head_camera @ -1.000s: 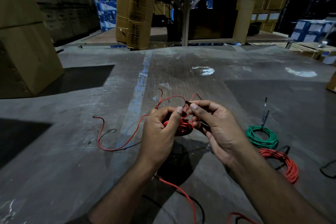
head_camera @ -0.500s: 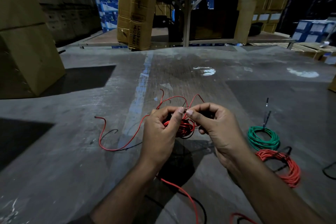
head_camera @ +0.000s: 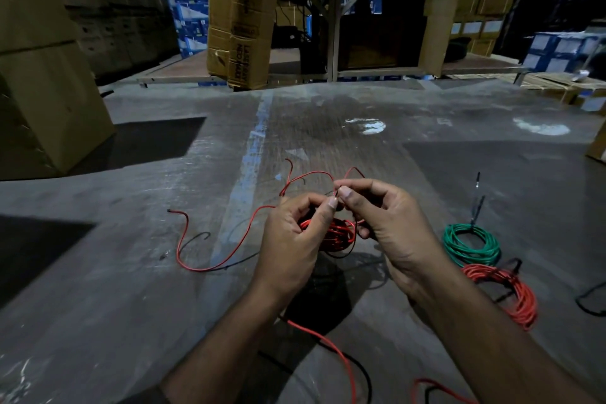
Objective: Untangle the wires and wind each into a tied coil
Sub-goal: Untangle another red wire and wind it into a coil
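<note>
My left hand (head_camera: 290,239) curled round red wire coil (head_camera: 337,234), thumb up top. My right hand (head_camera: 385,223) pinching wire end, fingertips of both nearly touching above coil.

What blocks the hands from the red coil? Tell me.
Nothing visible. The left hand and right hand already hold the red coil between them, fingertips pinching a dark wire above it.
</note>
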### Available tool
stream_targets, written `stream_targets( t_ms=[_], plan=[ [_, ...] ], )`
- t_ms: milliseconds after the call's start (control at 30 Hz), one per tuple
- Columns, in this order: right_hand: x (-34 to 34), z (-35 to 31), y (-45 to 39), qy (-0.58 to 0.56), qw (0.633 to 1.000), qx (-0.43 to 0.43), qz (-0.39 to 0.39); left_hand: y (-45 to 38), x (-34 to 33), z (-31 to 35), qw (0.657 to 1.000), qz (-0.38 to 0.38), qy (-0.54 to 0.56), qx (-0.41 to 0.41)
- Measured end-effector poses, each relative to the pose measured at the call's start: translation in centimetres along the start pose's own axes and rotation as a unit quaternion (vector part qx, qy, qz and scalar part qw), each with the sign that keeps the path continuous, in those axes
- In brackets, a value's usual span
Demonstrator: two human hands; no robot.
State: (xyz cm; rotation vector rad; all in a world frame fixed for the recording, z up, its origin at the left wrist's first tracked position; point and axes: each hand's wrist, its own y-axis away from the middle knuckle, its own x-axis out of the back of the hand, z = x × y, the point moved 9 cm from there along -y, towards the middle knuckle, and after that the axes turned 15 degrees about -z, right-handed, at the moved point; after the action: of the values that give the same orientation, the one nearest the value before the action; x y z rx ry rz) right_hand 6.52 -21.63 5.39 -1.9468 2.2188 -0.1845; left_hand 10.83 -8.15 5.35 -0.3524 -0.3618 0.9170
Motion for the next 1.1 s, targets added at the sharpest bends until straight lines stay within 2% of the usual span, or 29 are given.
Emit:
stream_targets(
  t_ms=[133, 200, 300, 400, 467, 500, 567, 733, 900, 1000, 1100],
  plan=[
    [-0.2, -0.1, 0.0, 0.017, 1.000, 0.011, -0.006, 0.0, -0.2, -0.1, 1.000, -0.010, -0.004, -0.002],
    [0.4, -0.3, 0.0, 0.006, 0.999, 0.025, 0.022, 0.0, 0.0, -0.5, 1.000, -0.005, 0.005, 0.009],
    [3.7, -0.7, 0.0, -0.132, 0.981, 0.070, 0.121, 0.0, 0.7, -1.5, 0.998, 0.019, 0.035, 0.038],
    [4.3, -1.1, -0.2, -0.272, 0.949, 0.112, 0.113, -0.1, 0.4, -1.7, 0.997, 0.017, 0.037, 0.058],
    [3.8, -0.5, -0.2, -0.318, 0.937, 0.089, 0.114, 0.0, 0.9, -2.1, 0.991, 0.050, 0.092, 0.087],
    [3.6, -0.3, -0.1, -0.316, 0.938, 0.073, 0.125, 0.0, 1.5, -2.4, 0.986, 0.076, 0.112, 0.100],
    [3.0, -0.2, 0.0, -0.285, 0.950, 0.045, 0.123, 0.0, 3.1, -2.4, 0.985, 0.112, 0.083, 0.099],
    [1.0, 0.1, -0.1, -0.222, 0.973, -0.030, 0.052, 0.5, 5.7, -1.0, 0.984, 0.172, -0.005, 0.043],
    [0.1, -0.1, -0.1, -0.217, 0.974, -0.069, -0.013, 0.4, 6.4, -0.9, 0.980, 0.188, -0.043, 0.049],
    [0.1, -0.6, 0.0, -0.244, 0.968, -0.054, -0.026, 0.4, 6.7, -1.7, 0.979, 0.191, -0.028, 0.073],
    [1.0, -1.5, 0.0, -0.241, 0.970, 0.017, -0.002, 0.5, 5.8, -3.4, 0.975, 0.157, 0.071, 0.137]
  ],
)
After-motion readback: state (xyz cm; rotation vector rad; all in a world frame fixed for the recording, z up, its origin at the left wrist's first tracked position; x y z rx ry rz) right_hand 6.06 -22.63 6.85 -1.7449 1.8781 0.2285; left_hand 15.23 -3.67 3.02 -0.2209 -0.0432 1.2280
